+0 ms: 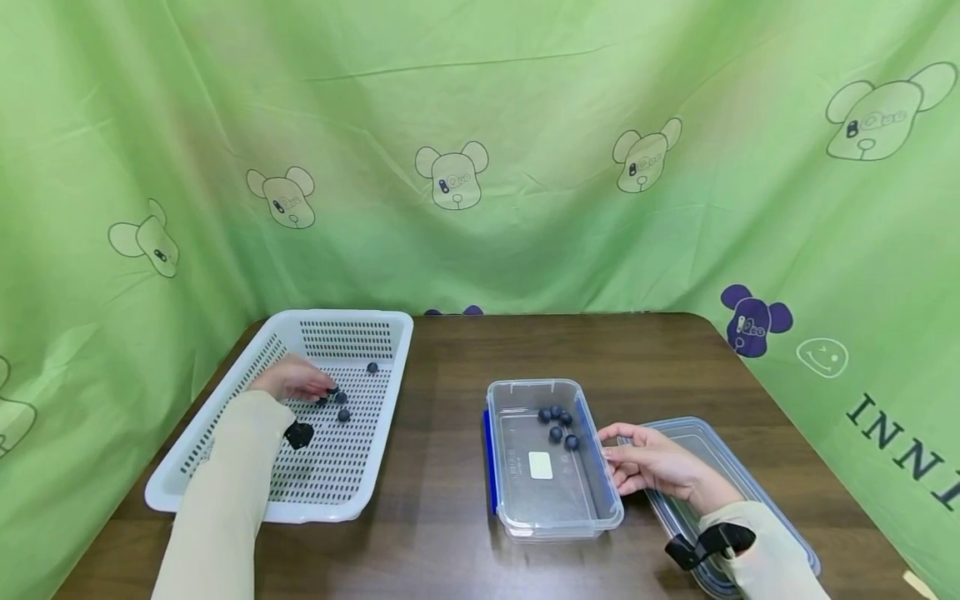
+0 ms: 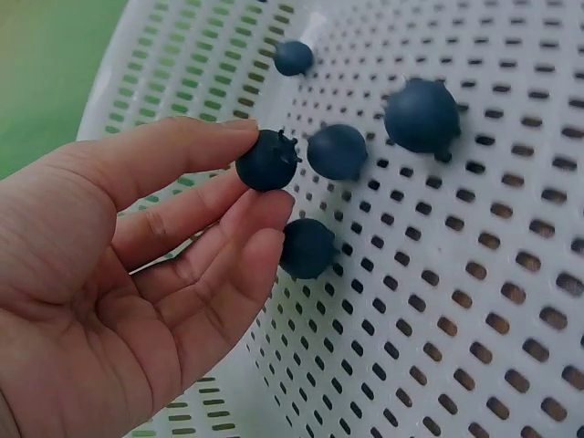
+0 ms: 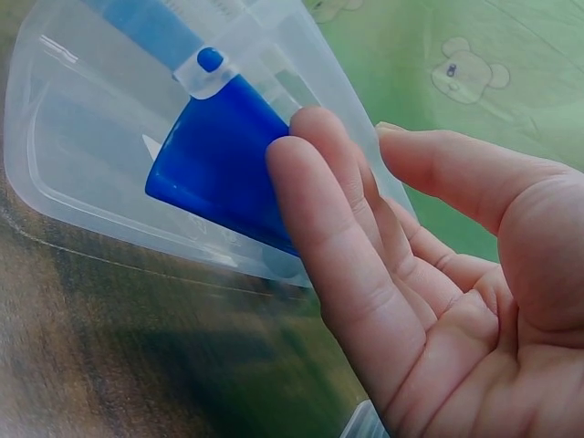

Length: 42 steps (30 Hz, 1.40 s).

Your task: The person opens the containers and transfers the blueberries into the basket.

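The left hand [image 2: 119,274] pinches one berry [image 2: 267,161] between thumb tip and the first two fingers [image 2: 233,219], just above the basket [image 2: 474,301] floor. Three more berries [image 2: 338,151] lie close around that pinch on the perforated floor, and a fourth sits farther off toward the wall. In the head view the left hand [image 1: 294,379] reaches into the far half of the white basket [image 1: 225,467], which stands on the left of the table [image 1: 442,350].

The right hand [image 3: 438,274] has its fingers [image 3: 333,246] straight and held together, laid flat against the blue clip [image 3: 219,164] on the side of the clear box [image 3: 82,137]; the thumb stands apart and holds nothing. In the head view this hand [image 1: 648,462] steadies the box [image 1: 525,500] from its right side, with the lid [image 1: 720,467] lying under and behind the wrist.

Four berries [image 1: 557,425] already lie in the box. Judging by the counts, the move from basket to box is roughly half done: the pinched one and about four others remain in the basket.
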Available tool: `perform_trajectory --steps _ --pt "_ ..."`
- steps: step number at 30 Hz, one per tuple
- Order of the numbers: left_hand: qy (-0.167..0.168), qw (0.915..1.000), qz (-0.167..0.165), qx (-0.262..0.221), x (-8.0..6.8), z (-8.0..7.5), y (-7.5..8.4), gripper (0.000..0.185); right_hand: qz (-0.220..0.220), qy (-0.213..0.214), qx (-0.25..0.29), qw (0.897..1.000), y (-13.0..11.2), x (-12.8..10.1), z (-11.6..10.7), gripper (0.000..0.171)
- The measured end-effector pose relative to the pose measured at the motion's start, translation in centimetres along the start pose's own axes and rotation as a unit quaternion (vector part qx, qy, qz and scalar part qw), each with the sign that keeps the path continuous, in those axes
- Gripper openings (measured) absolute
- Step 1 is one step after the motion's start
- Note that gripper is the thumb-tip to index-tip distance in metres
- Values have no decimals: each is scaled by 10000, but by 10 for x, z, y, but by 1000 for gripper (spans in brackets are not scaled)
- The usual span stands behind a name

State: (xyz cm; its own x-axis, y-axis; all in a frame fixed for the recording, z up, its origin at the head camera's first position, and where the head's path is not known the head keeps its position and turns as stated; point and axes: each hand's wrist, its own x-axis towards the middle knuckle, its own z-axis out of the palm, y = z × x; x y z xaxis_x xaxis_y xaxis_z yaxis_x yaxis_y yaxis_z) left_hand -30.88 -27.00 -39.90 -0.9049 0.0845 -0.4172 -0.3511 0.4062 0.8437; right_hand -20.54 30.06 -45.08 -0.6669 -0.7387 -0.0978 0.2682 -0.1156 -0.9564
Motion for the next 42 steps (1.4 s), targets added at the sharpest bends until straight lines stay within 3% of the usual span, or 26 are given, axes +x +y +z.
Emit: perform_trajectory --steps 10,14,20,27,34,42 --pt "-46 10000 52 -13 -3 -5 -1 16 19 57 -10 10000 1 0 -1 25" --pt "-70 9991 402 -144 -4 -4 2 19 37 54 7 10000 1 0 -1 26" --pt "-415 9923 1063 -483 -6 11 24 35 10 35 -33 10000 2 -1 0 25" --pt "-652 9837 1272 -1087 -3 44 58 43 62 62 1 10000 2 0 -2 27" --pt "-1298 9778 1469 -745 -7 90 82 37 61 4 -9 10000 2 0 -1 25" --pt "-1694 9720 1452 -735 -12 148 109 32 75 18 -41 10000 -1 0 -1 23"
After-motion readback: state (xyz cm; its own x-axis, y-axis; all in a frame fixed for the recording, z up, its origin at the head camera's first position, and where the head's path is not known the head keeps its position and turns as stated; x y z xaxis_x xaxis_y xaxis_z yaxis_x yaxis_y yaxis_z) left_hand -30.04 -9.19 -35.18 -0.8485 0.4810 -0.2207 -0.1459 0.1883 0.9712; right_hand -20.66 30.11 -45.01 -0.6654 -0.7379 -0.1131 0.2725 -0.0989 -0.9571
